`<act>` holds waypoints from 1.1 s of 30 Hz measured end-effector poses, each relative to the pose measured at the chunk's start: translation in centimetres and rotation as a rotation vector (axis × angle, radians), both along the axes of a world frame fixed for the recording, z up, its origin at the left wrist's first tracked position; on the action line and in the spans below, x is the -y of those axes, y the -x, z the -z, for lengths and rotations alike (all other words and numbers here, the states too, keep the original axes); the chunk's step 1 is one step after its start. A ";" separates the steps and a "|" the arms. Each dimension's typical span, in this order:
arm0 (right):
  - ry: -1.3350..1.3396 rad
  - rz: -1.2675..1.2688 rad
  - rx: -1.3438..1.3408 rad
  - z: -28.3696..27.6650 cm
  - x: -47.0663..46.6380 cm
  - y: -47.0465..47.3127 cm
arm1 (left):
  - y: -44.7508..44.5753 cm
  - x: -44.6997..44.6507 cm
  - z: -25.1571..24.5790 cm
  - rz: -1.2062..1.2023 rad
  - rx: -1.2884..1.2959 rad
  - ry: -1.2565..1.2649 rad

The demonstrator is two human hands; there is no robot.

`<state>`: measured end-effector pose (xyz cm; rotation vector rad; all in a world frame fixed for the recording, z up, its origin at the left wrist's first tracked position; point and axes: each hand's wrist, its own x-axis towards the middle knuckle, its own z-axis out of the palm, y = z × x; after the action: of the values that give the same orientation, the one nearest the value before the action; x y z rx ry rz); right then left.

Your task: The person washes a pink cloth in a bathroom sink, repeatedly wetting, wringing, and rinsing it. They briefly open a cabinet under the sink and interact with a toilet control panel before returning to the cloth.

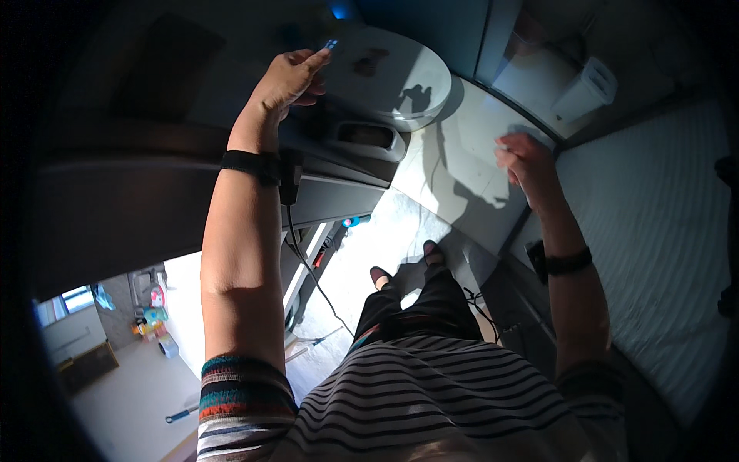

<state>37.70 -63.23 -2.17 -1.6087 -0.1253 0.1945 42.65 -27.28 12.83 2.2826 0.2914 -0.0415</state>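
Note:
My left hand (294, 78) reaches forward over a dark surface, beside the round white lid of what looks like a toilet (424, 63). Thumb and forefinger pinch a small object with blue-white spots (331, 44); what it is cannot be told. An oblong white-rimmed container (395, 144) lies just below this hand. Off to the right, my right hand (525, 167) hangs above the pale floor tiles, its fingers curled and blurred. Whether it holds anything is unclear. Both forearms wear black straps with small dark devices, and a cable runs down from the left one.
A dark cabinet edge (346, 199) with shelves beneath is at the left. A framed glass partition (514, 107) and a white bin (586, 89) stand at the upper right. Ribbed pale material (652, 231) covers the right side. Several items and a blue-handled tool (182, 414) lie lower left.

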 end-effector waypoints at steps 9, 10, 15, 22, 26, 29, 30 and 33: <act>0.418 -0.294 0.525 -12.4 -11.2 -4.6 | 7.2 1.5 -3.0 0.159 0.182 -0.007; 0.452 -0.322 0.573 -13.1 -12.3 -4.6 | 8.0 1.4 -3.2 0.178 0.206 -0.024; 0.381 -0.434 0.767 -14.0 -17.0 -3.8 | 11.2 1.1 -4.1 0.207 0.217 0.021; 0.354 -0.470 0.766 -13.6 -20.0 -2.8 | 15.2 -0.4 -4.9 0.136 0.257 0.070; 0.447 -0.458 0.715 -13.9 -20.0 -3.9 | 21.0 -2.1 -5.4 0.045 0.395 0.243; 0.570 -0.459 0.678 -13.7 -20.4 -5.4 | 27.4 -3.8 -5.3 0.002 0.472 0.341; 0.569 -0.465 0.678 -13.5 -20.7 -5.8 | 29.5 -4.4 -5.2 -0.049 0.444 0.391; 0.602 -0.481 0.672 -12.9 -21.5 -7.1 | 33.8 -6.4 -4.3 -0.144 0.424 0.354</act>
<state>44.77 -41.69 10.71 -2.1706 -1.0603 0.0492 8.88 -20.83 17.16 1.8577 0.2048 0.4270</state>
